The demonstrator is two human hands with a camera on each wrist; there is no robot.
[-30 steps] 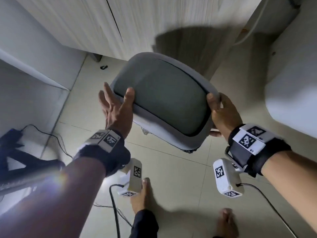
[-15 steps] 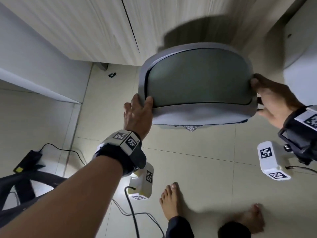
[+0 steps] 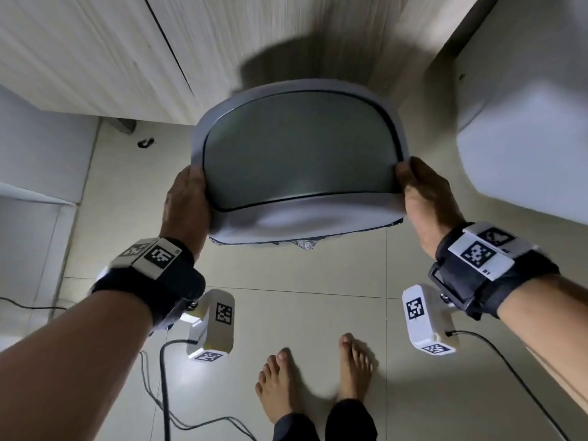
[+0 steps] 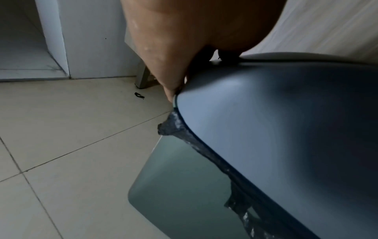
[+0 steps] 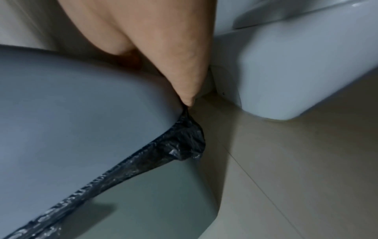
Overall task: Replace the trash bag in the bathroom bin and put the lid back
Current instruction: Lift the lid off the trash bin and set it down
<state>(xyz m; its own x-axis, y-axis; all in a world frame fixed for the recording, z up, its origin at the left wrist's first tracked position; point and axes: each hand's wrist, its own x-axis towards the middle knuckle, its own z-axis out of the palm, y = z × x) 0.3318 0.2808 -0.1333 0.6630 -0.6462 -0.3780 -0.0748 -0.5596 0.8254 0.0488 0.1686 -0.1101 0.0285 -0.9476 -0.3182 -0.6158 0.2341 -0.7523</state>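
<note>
The grey bin lid (image 3: pixel 299 154) sits on top of the bin, between my two hands. My left hand (image 3: pixel 187 198) grips its left edge with the thumb on the rim. At the right edge, my right hand (image 3: pixel 420 192) holds it the same way. Crumpled black trash bag (image 3: pixel 305 245) plastic sticks out from under the lid's front. In the left wrist view the fingers (image 4: pixel 163 48) press the lid (image 4: pixel 266 121), with bag (image 4: pixel 169 127) pinched above the bin body (image 4: pixel 180 186). The right wrist view shows the lid (image 5: pixel 71 105), bag (image 5: pixel 184 145) and bin body (image 5: pixel 153 202).
A white toilet (image 3: pixel 525 138) stands close on the right. Wood-grain cabinet doors (image 3: pixel 95 52) rise behind the bin. A small black item (image 3: pixel 144 143) lies on the tiled floor near the cabinet foot. My bare feet (image 3: pixel 280 386) and cables (image 3: pixel 162 393) are below.
The bin with its lid went from tilted to level and shifted right, nearer the cabinet and toilet. Both hands slid to the lid's near side corners.
</note>
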